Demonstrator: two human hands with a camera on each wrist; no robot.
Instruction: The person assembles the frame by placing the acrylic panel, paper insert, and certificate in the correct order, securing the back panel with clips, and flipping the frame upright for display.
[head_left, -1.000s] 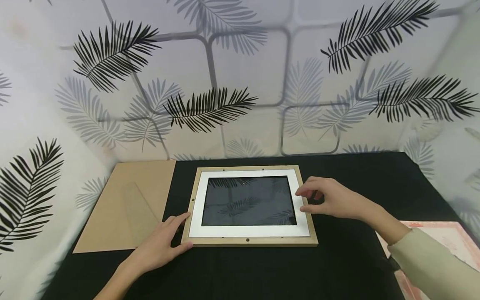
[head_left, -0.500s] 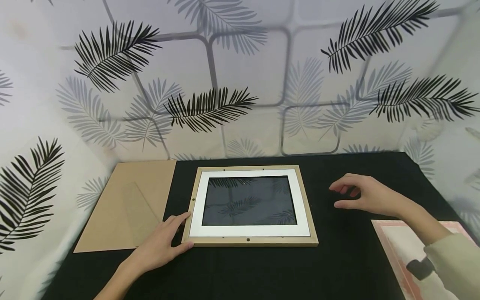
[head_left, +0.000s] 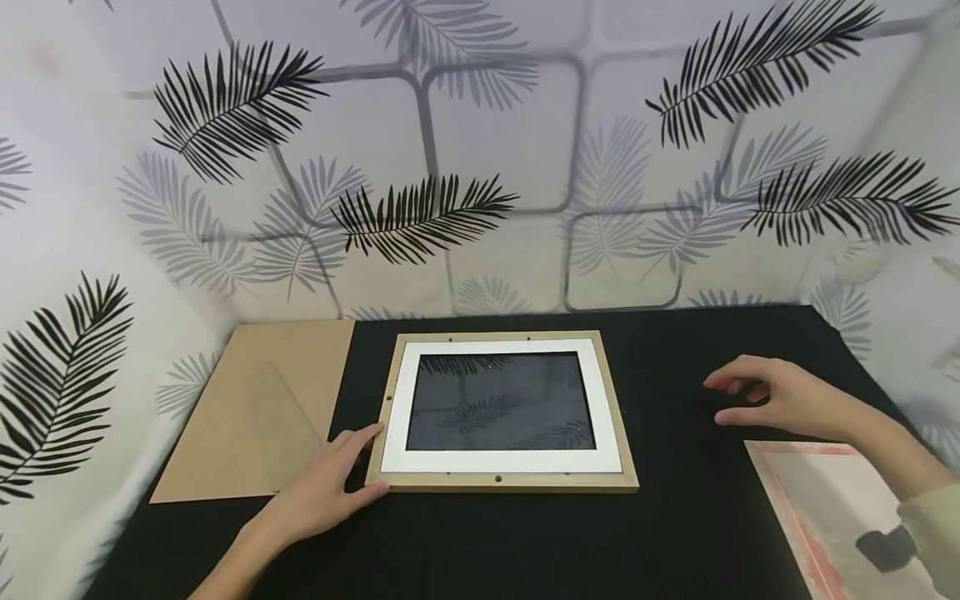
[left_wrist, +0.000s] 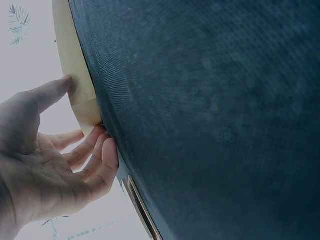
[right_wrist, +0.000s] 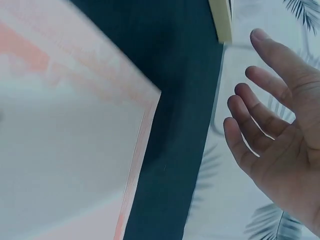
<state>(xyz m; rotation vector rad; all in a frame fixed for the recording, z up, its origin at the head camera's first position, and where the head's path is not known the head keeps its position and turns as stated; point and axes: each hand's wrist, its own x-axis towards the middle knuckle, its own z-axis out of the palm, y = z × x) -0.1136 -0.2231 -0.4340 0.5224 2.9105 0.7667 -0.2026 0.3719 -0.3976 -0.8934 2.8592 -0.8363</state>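
Observation:
A light wooden picture frame (head_left: 495, 481) lies on the black cloth, with a white mat (head_left: 510, 462) around a dark, reflective opening (head_left: 498, 408). At its near left corner my left hand (head_left: 318, 487) holds it, thumb against the front edge and fingers curled at the left side. The left wrist view shows that thumb (left_wrist: 60, 87) on the wood and the fingertips by the corner. My right hand (head_left: 795, 400) hovers empty to the right of the frame, near a pink-bordered print (head_left: 817, 492). In the right wrist view its fingers (right_wrist: 255, 115) are spread and loosely bent.
A brown backing board (head_left: 217, 417) lies left of the frame, with a faint clear sheet (head_left: 277, 425) on it. Behind the black cloth (head_left: 525, 542) hangs a pale curtain (head_left: 510, 150) with leaf patterns. The print carries a dark shape (head_left: 885, 550) near the right sleeve.
My right hand has moved right, away from the frame's right side to above the pink-bordered print's far edge. The left hand stays at the frame's corner.

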